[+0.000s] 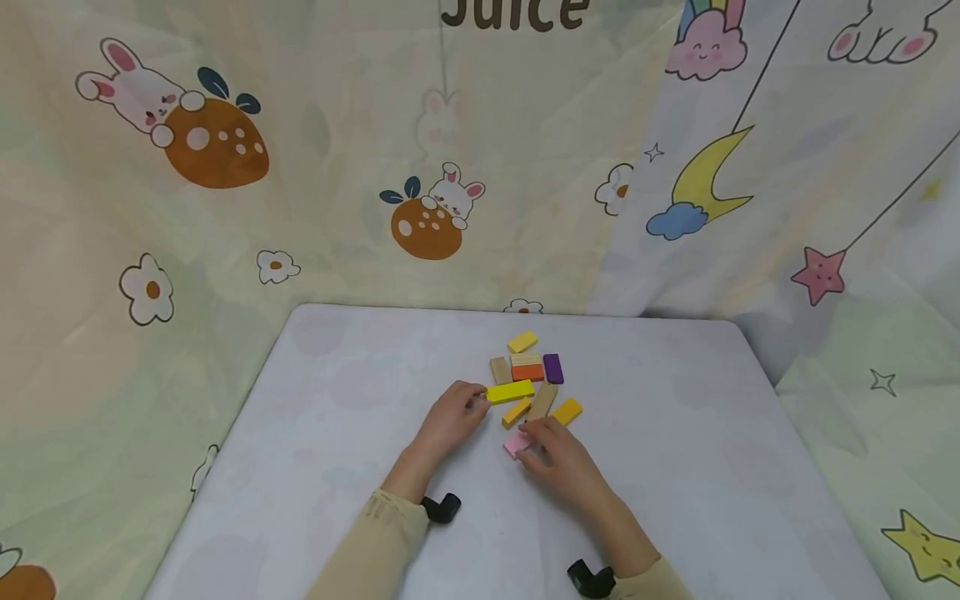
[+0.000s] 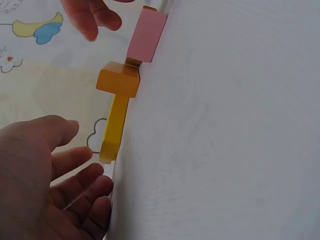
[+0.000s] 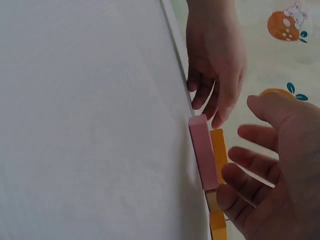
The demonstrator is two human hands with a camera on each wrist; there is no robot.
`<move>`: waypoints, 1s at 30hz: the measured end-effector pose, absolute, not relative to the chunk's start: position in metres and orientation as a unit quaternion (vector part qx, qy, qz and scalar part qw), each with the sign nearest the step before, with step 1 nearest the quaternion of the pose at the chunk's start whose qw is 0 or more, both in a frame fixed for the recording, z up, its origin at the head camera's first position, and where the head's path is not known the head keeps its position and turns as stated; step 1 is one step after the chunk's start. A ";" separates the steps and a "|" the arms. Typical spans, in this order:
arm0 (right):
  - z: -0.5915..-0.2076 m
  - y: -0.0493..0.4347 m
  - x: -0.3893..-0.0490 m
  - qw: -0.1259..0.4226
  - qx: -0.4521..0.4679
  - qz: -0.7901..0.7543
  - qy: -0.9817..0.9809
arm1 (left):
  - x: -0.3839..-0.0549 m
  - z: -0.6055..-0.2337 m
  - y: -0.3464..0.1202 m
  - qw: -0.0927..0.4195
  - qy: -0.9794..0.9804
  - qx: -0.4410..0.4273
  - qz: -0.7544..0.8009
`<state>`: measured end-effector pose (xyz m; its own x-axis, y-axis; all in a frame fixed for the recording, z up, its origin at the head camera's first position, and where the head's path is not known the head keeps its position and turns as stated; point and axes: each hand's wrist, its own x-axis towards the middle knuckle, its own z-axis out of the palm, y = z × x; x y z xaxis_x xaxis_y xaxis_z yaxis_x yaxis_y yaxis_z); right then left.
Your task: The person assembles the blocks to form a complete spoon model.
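Observation:
Several small wooden blocks lie in a loose cluster on the white table. My left hand (image 1: 450, 419) is at the left end of a long bright yellow block (image 1: 510, 392); the left wrist view shows its fingers loosely bent, a small gap from that block (image 2: 115, 127). Beside a pink block (image 1: 516, 444) at the cluster's near side is my right hand (image 1: 558, 462). Its thumb and fingers are spread in the right wrist view, with nothing between them; whether a fingertip touches the pink block (image 3: 202, 152) I cannot tell.
Around them lie an orange block (image 1: 516, 413), a tan plank (image 1: 543, 400) and an amber block (image 1: 567, 411). Farther back are a purple block (image 1: 553, 368), a red-orange block (image 1: 527, 372) and a yellow one (image 1: 522, 342). A printed cloth hangs behind the table (image 1: 337, 350).

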<state>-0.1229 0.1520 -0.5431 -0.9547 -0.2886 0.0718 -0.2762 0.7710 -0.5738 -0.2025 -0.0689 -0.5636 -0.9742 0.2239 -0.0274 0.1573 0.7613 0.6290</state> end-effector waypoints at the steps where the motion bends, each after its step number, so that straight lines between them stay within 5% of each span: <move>1: -0.544 0.151 -0.122 0.014 -0.178 -0.305 0.935 | -0.204 -0.565 -0.068 0.046 0.939 0.097 0.328; 8: -0.555 0.150 -0.122 0.046 -0.309 -0.266 0.912 | -0.209 -0.572 -0.067 0.032 0.943 0.094 0.317; 16: -0.560 0.154 -0.123 -0.048 -0.191 -0.229 0.953 | -0.206 -0.579 -0.071 0.010 0.927 0.124 0.354; 30: -0.561 0.167 -0.131 -0.095 -0.010 -0.217 0.971 | -0.194 -0.586 -0.056 -0.023 0.922 0.255 0.289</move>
